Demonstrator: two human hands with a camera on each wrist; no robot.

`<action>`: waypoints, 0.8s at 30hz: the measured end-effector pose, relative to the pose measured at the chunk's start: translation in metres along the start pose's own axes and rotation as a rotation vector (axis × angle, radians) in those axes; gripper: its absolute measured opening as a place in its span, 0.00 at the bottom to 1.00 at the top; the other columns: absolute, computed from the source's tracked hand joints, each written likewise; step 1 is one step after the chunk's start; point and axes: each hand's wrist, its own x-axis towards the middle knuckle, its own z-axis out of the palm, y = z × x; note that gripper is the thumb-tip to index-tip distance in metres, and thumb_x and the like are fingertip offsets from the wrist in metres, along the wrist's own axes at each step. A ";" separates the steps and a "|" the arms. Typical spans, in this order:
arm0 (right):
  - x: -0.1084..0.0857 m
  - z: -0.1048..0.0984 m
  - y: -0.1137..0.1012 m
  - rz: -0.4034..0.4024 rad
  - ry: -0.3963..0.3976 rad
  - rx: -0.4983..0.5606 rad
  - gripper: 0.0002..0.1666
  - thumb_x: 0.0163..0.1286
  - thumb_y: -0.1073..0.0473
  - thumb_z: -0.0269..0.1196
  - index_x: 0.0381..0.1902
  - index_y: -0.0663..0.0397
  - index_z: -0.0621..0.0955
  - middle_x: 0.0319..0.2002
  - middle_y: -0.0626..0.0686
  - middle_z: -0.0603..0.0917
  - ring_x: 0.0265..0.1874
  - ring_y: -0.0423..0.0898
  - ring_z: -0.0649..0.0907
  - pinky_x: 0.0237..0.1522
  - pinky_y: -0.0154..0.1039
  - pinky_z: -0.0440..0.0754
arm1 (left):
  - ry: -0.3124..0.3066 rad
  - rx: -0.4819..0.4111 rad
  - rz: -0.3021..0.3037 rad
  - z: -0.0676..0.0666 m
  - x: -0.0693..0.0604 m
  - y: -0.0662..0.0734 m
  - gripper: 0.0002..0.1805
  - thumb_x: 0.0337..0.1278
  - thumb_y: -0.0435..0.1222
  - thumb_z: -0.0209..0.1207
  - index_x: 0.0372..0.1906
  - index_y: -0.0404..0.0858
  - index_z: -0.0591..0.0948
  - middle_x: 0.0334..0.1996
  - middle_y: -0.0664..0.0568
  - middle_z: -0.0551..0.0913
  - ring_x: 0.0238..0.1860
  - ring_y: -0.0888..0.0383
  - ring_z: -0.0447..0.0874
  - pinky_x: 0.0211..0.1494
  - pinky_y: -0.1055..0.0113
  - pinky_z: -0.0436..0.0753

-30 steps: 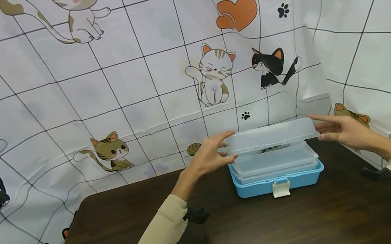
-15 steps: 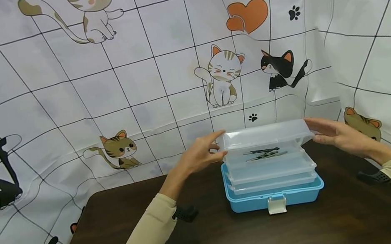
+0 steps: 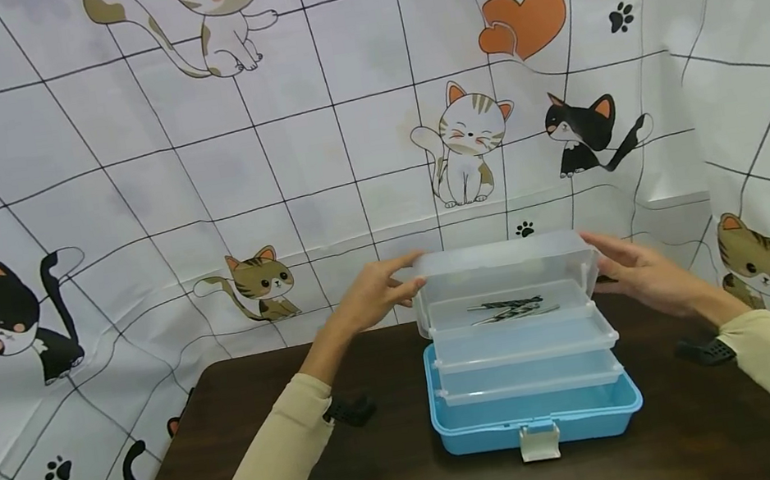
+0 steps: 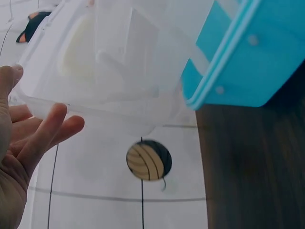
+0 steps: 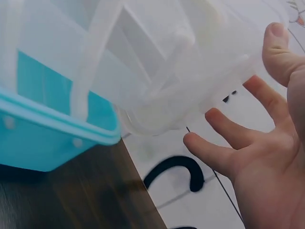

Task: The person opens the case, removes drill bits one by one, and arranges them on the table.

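A blue box (image 3: 539, 431) with a white latch (image 3: 539, 444) stands on the table, its clear lid (image 3: 504, 264) raised and tilted back. Two translucent trays (image 3: 526, 342) rise in steps above the base; thin dark and metallic tools (image 3: 513, 309) lie in the upper part. My left hand (image 3: 371, 298) touches the lid's left end, thumb and fingers spread along its edge (image 4: 90, 109). At the lid's right end my right hand (image 3: 648, 275) has its fingers extended against the side; in the right wrist view the hand (image 5: 257, 138) is spread beside the clear plastic.
The dark wooden table (image 3: 382, 473) extends around the box. Behind and to the right hangs a white sheet (image 3: 312, 151) with black grid lines and cartoon cats. Dark straps with small devices sit at both wrists.
The lid has tilted farther back between both hands, and the stepped trays have spread apart, showing more of the blue base. The head view has shifted slightly left.
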 end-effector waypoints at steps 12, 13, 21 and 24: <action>0.039 0.043 0.015 0.094 0.177 0.028 0.32 0.85 0.50 0.46 0.82 0.49 0.58 0.76 0.62 0.60 0.67 0.50 0.72 0.55 0.48 0.82 | 0.078 -0.108 -0.177 -0.018 -0.016 -0.032 0.29 0.78 0.47 0.55 0.74 0.37 0.71 0.65 0.41 0.77 0.44 0.51 0.88 0.39 0.62 0.88; 0.042 0.045 0.016 0.102 0.191 0.030 0.33 0.85 0.49 0.47 0.82 0.49 0.58 0.76 0.62 0.60 0.68 0.55 0.71 0.54 0.49 0.82 | 0.088 -0.117 -0.189 -0.018 -0.017 -0.036 0.30 0.78 0.49 0.54 0.74 0.37 0.71 0.64 0.42 0.77 0.46 0.50 0.87 0.38 0.62 0.88; 0.061 0.069 0.026 0.183 0.227 0.065 0.40 0.82 0.40 0.50 0.80 0.57 0.59 0.75 0.65 0.60 0.70 0.70 0.65 0.54 0.58 0.82 | 0.184 -0.205 -0.276 -0.012 -0.034 -0.060 0.33 0.77 0.56 0.51 0.73 0.39 0.72 0.61 0.44 0.79 0.60 0.46 0.79 0.45 0.58 0.88; 0.067 0.078 0.028 0.204 0.225 0.108 0.42 0.81 0.40 0.51 0.80 0.59 0.58 0.74 0.66 0.61 0.68 0.69 0.68 0.53 0.58 0.82 | 0.210 -0.252 -0.319 -0.012 -0.040 -0.067 0.34 0.77 0.58 0.49 0.72 0.39 0.73 0.60 0.43 0.79 0.59 0.45 0.79 0.46 0.55 0.88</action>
